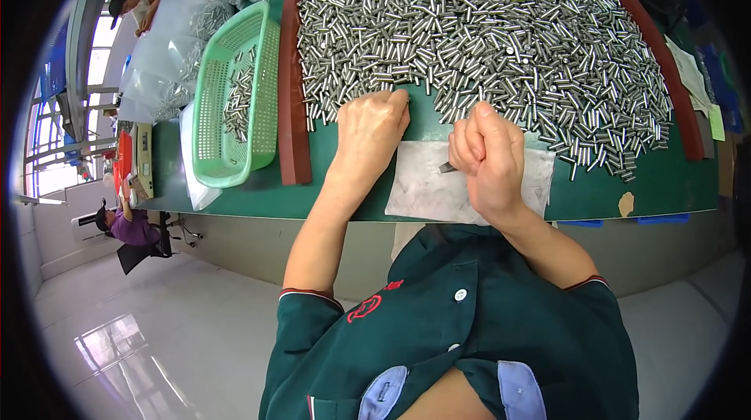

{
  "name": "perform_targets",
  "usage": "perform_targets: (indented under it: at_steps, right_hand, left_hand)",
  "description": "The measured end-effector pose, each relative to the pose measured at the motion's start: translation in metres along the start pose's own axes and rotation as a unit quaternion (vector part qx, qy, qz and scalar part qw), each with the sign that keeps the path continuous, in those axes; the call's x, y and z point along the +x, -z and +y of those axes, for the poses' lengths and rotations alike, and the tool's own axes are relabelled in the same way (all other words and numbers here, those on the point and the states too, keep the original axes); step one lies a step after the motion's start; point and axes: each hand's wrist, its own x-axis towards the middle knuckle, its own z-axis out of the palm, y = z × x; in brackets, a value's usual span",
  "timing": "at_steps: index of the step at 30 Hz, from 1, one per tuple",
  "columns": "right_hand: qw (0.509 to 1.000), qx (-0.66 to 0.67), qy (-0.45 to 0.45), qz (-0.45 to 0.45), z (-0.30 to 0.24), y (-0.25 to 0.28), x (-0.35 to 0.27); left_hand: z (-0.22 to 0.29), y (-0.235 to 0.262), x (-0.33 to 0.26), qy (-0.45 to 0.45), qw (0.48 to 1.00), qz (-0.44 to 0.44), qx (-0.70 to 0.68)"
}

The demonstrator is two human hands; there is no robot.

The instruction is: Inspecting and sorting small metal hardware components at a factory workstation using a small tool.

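A wide heap of short, shiny metal pins [469, 29] covers the far part of the green table. My left hand [369, 129] is closed at the heap's near edge, back of the hand up; its fingertips and anything between them are hidden. To its right, my right hand [494, 156] is curled in a fist above a smudged white cloth [418, 189]. The end of a small grey metal pin [447, 167] pokes out on the left side of this fist. How many pins it holds is hidden.
Red-brown bars [294, 91] border the heap left and right. A green plastic basket [264, 127] with some pins stands left, beside clear bags [168, 48] of pins. A scale [142, 162] is farther left. A person in purple [134, 228] sits in the background.
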Motion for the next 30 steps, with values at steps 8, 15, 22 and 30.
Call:
perform_targets:
  at_steps: [8, 15, 22, 30]
  right_hand:
    - [1.0, -0.001, 0.002, 0.003, 0.002, 0.0, 0.001]
    - [1.0, -0.008, -0.003, -0.003, 0.0, 0.002, 0.001]
    - [1.0, -0.012, -0.001, -0.004, 0.001, 0.001, 0.002]
    - [1.0, -0.015, 0.0, -0.003, 0.001, 0.0, 0.002]
  left_hand:
    - [-0.001, -0.008, -0.005, 0.025, 0.947, 0.141, -0.286]
    - [-0.003, -0.004, -0.01, 0.133, 0.882, 0.154, -0.426]
    - [-0.004, -0.002, -0.01, 0.133, 0.873, 0.151, -0.443]
    - [-0.004, -0.002, -0.009, 0.14, 0.863, 0.148, -0.463]
